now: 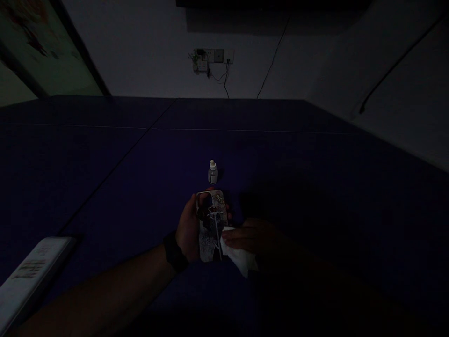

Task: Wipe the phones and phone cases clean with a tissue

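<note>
- Currently, your left hand holds a rectangular, grey-and-black patterned phone case by its sides, over the dark blue flat surface.
- Your right hand grips a crumpled white tissue, which appears to touch the case's lower right edge.
- Work looks partway; what's done and what's left, you can't tell in this dimness.
- Just beyond stands a small, clear, white-topped bottle, its top on.
</note>
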A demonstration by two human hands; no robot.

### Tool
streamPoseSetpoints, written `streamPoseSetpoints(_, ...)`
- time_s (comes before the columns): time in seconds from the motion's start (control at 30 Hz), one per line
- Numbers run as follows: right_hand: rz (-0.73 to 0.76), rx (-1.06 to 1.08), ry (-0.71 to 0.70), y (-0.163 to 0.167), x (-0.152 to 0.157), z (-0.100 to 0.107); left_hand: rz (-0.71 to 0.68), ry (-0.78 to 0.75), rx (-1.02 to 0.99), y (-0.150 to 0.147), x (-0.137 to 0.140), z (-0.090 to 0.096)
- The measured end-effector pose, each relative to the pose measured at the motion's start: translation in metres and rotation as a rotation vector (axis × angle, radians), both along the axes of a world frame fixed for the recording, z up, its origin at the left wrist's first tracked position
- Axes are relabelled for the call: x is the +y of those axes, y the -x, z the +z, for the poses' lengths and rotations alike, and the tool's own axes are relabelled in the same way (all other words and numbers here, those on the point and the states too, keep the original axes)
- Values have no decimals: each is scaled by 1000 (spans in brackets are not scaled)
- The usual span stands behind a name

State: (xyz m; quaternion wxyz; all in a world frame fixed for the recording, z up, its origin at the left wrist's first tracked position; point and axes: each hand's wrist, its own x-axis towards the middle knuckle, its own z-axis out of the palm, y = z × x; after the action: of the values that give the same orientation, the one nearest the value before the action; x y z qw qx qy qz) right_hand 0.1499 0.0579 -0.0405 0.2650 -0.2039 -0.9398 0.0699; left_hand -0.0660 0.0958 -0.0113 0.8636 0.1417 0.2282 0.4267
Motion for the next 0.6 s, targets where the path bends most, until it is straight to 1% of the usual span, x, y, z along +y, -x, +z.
streamPoseSetpoints(0.1,-117,38,-20,0,1,-4,14,27,-20,0,0,0)
streamPoseSetpoints(0.13,-125,22,-13,1,1,-4,10,36,-26,-1,0,1)
streamPoseSetpoints(0.2,-70,-7,16,2,0,-4,-8,33,-15,-1,0,1)
streamPoseSetpoints(0.27,-24,37,25,3,-1,-4,-3,15,12,-1,0,2)
streamPoseSetpoints(0.3,-37,74,19,3,-1,-4,6,9,17,-1,0,2)
streamPoseSetpoints(0.37,-123,111,8,4,-1,-3,28,6,3,-2,0,2)
streamPoseSetpoints(0.43,-162,48,17,6,-1,0,35,11,-25,-2,0,2)
streamPoseSetpoints(0.47,-133,3,25,6,-1,2,27,18,-35,-2,0,2)
streamPoseSetpoints(0.53,-19,-46,42,7,-1,4,9,27,-42,-1,0,1)
streamPoseSetpoints(0.57,25,-29,45,7,-1,5,3,28,-37,-1,-1,1)
streamPoseSetpoints(0.6,35,16,43,7,-1,5,1,27,-28,-1,-1,1)
